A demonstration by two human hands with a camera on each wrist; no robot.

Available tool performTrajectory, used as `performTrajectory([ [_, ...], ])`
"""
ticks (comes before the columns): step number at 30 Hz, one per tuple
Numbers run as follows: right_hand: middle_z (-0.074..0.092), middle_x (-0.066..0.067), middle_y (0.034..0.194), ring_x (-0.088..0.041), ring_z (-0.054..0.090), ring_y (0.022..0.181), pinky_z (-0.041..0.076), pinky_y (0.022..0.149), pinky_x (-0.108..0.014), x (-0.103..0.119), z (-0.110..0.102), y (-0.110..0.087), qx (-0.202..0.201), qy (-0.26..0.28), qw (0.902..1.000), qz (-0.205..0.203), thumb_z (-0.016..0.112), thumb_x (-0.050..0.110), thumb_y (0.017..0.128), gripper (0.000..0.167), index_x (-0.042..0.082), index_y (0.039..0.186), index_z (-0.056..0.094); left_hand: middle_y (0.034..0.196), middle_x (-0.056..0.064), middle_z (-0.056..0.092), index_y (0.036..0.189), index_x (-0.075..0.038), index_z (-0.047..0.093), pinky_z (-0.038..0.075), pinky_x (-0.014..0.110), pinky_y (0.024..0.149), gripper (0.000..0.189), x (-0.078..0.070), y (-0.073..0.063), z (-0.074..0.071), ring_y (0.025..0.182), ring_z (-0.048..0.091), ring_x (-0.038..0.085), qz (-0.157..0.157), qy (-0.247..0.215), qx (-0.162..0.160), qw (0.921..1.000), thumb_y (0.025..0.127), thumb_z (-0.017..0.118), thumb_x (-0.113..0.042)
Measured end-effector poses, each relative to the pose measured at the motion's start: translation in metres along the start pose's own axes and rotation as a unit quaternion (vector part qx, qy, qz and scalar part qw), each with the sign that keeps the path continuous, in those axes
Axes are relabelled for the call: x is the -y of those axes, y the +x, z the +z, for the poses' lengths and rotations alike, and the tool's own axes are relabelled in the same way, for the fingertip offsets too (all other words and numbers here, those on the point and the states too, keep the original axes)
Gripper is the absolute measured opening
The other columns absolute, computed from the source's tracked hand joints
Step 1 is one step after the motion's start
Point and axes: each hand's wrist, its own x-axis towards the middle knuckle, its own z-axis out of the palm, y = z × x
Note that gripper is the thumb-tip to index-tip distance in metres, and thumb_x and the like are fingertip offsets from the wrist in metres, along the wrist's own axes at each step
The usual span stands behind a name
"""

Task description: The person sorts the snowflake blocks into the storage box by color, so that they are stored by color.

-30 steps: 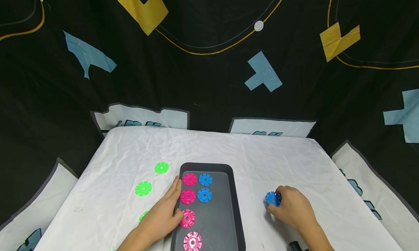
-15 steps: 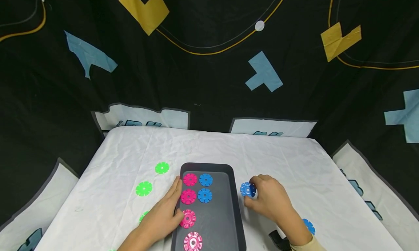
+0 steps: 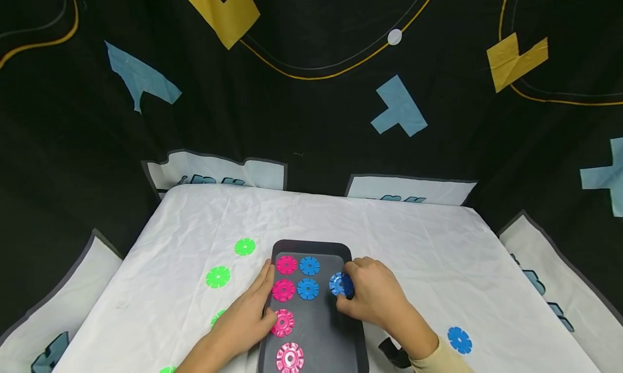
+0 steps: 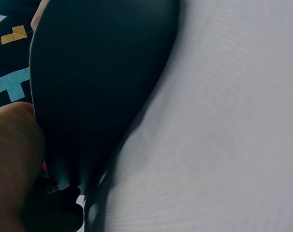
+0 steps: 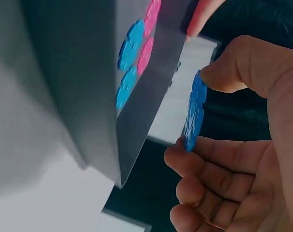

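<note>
My right hand (image 3: 372, 292) pinches a blue notched plastic disc (image 3: 337, 284) between thumb and fingertips, over the right side of the dark grey tray (image 3: 323, 330). In the right wrist view this disc (image 5: 195, 111) is held edge-on, apart from the tray wall (image 5: 141, 125). My left hand (image 3: 243, 319) rests along the tray's left rim, fingers extended and thumb over the edge. Inside the tray, several pink discs (image 3: 284, 290) form a left column. Beside the upper ones lie two blue discs (image 3: 308, 288).
Several green discs (image 3: 218, 277) lie on the white cloth (image 3: 413, 238) left of the tray, some partly behind my left arm. Another blue disc (image 3: 459, 340) lies at right. A black object (image 3: 393, 353) shows beside my right wrist. Black curtain (image 3: 311, 130) stands behind the table.
My right hand has carried the blue disc leftward from the cloth to above the tray. A blue disc at right, formerly hidden by the arm, now shows. My left hand stays at the rim.
</note>
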Motion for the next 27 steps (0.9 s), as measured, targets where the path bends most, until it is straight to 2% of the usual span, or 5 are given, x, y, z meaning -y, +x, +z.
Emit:
performTrajectory([
  [6, 0.053, 0.009, 0.072, -0.007, 0.044, 0.064, 0.04, 0.058, -0.027, 0.014, 0.005, 0.008, 0.011, -0.003, 0.9984, -0.055, 0.071, 0.041, 0.064, 0.034, 0.012, 0.083, 0.067, 0.162, 0.002, 0.003, 0.154, -0.002, 0.017, 0.025, 0.034, 0.111, 0.085, 0.0, 0.0, 0.0, 0.144, 0.016, 0.014, 0.0, 0.002, -0.003, 1.0, 0.081, 0.059, -0.013],
  [11, 0.056, 0.009, 0.072, -0.01, 0.05, 0.067, 0.045, 0.062, -0.03, 0.026, 0.008, 0.013, 0.032, -0.011, 0.9956, -0.087, 0.071, 0.044, 0.065, 0.036, 0.012, 0.083, 0.068, 0.162, 0.002, 0.003, 0.154, -0.002, 0.018, 0.026, 0.034, 0.111, 0.085, 0.0, 0.0, 0.0, 0.144, 0.017, 0.013, 0.0, 0.003, -0.003, 1.0, 0.081, 0.059, -0.013],
  [15, 0.055, 0.01, 0.068, -0.011, 0.056, 0.069, 0.048, 0.065, -0.032, 0.035, 0.01, 0.016, 0.07, -0.021, 0.9918, -0.105, 0.072, 0.047, 0.065, 0.034, 0.017, 0.079, 0.067, 0.162, 0.001, 0.003, 0.154, -0.002, 0.018, 0.026, 0.034, 0.111, 0.085, 0.0, 0.0, 0.0, 0.143, 0.017, 0.013, 0.0, 0.005, -0.003, 1.0, 0.08, 0.06, -0.013],
  [19, 0.05, 0.013, 0.063, -0.006, 0.05, 0.061, 0.043, 0.057, -0.029, 0.045, 0.013, 0.019, 0.123, -0.033, 0.9839, -0.126, 0.073, 0.048, 0.065, 0.03, 0.021, 0.07, 0.061, 0.162, 0.001, 0.003, 0.154, -0.003, 0.017, 0.025, 0.033, 0.111, 0.086, 0.001, 0.001, 0.0, 0.144, 0.017, 0.013, -0.003, 0.002, -0.001, 1.0, 0.081, 0.06, -0.014],
  [27, 0.049, 0.015, 0.061, -0.003, 0.047, 0.059, 0.044, 0.06, -0.027, 0.058, 0.02, 0.025, 0.184, -0.05, 0.9718, -0.138, 0.077, 0.052, 0.062, 0.034, 0.022, 0.073, 0.066, 0.162, 0.002, 0.003, 0.154, -0.002, 0.018, 0.025, 0.034, 0.111, 0.085, 0.0, 0.001, -0.001, 0.144, 0.017, 0.014, -0.005, -0.003, 0.001, 1.0, 0.081, 0.06, -0.014],
])
